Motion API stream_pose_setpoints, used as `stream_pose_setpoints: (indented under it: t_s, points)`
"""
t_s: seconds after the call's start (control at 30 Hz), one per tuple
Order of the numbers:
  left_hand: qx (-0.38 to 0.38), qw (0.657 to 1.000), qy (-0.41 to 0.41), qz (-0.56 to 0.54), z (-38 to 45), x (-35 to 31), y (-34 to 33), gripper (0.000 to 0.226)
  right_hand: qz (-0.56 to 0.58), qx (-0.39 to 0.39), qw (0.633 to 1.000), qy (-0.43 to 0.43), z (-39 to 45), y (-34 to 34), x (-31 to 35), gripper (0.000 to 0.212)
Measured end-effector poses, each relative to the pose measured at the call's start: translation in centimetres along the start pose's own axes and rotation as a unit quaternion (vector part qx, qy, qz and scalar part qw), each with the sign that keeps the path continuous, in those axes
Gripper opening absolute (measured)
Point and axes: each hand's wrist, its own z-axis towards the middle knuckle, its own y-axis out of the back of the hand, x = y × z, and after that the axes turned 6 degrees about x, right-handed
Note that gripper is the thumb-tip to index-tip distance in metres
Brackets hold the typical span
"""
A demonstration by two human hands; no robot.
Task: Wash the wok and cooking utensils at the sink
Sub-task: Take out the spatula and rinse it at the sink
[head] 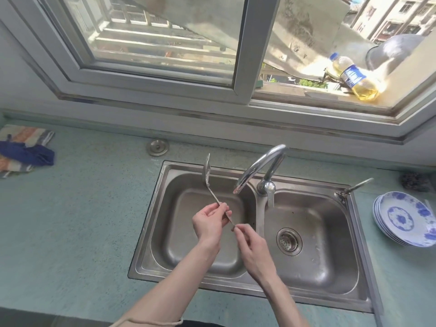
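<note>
Over the left basin of my steel double sink (pixel 151 234), I hold a metal spatula (pixel 208 178) with both hands, its blade raised toward the far rim of the basin and its thin handle slanting down and to the right toward me. My left hand (pixel 208 224) grips the middle of the handle, fingers curled around it, while my right hand (pixel 251 246) pinches the handle's near end between thumb and fingertips. The curved tap (pixel 258 166) stands on the divider between the basins, its spout hanging over the left basin just right of the spatula's blade; I cannot tell whether water is running. The right basin shows a round drain strainer (pixel 289 241). On the green counter (pixel 77 208), a stack of blue-and-white plates (pixel 401 218) sits to the right of the sink, with a dark scrubber (pixel 415 182) just beyond it. At the far left lies a striped cloth (pixel 22 135) with a dark blue cloth (pixel 28 155) on top. On the windowsill at far right, a bottle of yellow liquid (pixel 354 79) leans beside a dark upturned wok (pixel 396 51).
</note>
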Motion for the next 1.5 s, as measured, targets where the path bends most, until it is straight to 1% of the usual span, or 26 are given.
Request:
stream_pose_setpoints:
  t_s: [0.03,0.1,0.17,0.3,0.43,0.53,0.63,0.77,0.9,1.0,1.13,1.23,1.33,1.4,1.5]
  points:
    - [-0.003,1.000,0.002,0.010,-0.1,-0.1,0.4,0.014,0.061,-0.006,0.998,-0.027,-0.2,-0.7,-0.2,0.017]
    - [-0.014,0.999,0.006,0.043,-0.1,0.0,1.2,0.015,0.190,0.001,0.978,-0.090,-0.6,-1.9,-0.5,0.022]
    - [-0.030,0.997,0.012,0.070,0.1,0.2,2.0,0.018,0.233,0.014,0.965,-0.115,-1.0,-2.6,-0.7,0.027]
    - [-0.027,0.997,0.034,0.058,-0.1,0.4,3.1,0.026,0.239,0.014,0.964,-0.120,-1.4,-3.3,-0.4,0.026]
    - [0.014,0.997,0.040,0.061,-1.0,-0.2,3.7,0.021,0.217,0.028,0.970,-0.105,-1.8,-2.7,0.2,0.017]
    - [0.043,0.997,0.035,0.048,-1.6,-0.9,4.0,0.020,0.195,0.066,0.975,-0.082,-1.9,-1.9,1.3,0.011]
    - [0.057,0.997,0.014,0.045,-2.8,-1.9,4.4,0.018,0.164,0.105,0.979,-0.062,-2.0,-0.9,2.6,0.008]
    - [0.044,0.999,-0.021,0.018,-5.2,-3.4,6.0,0.019,0.143,0.182,0.972,-0.034,-2.3,-0.5,4.6,0.008]
    - [0.003,0.997,-0.073,-0.002,-8.5,-4.9,8.5,0.018,0.137,0.240,0.961,-0.004,-3.2,-1.8,6.5,0.009]
    - [-0.061,0.991,-0.119,-0.022,-11.1,-5.3,11.0,0.012,0.108,0.303,0.947,0.017,-3.9,-3.3,7.6,0.007]
    - [-0.152,0.972,-0.158,-0.081,-15.6,-5.6,15.4,0.015,0.076,0.402,0.911,0.045,-5.9,-6.6,9.7,0.006]
    - [-0.217,0.950,-0.186,-0.128,-19.4,-5.6,19.4,0.021,0.052,0.468,0.879,0.071,-8.7,-10.0,11.5,0.006]
    - [-0.273,0.922,-0.217,-0.170,-23.7,-5.2,23.9,0.018,0.014,0.534,0.839,0.102,-12.0,-14.0,12.7,0.009]
    - [-0.306,0.901,-0.240,-0.191,-27.1,-4.7,27.0,0.018,-0.031,0.574,0.808,0.131,-14.6,-16.8,13.2,0.014]
    - [-0.351,0.865,-0.272,-0.234,-32.6,-3.3,31.5,0.021,-0.067,0.622,0.766,0.152,-19.3,-21.1,13.9,0.014]
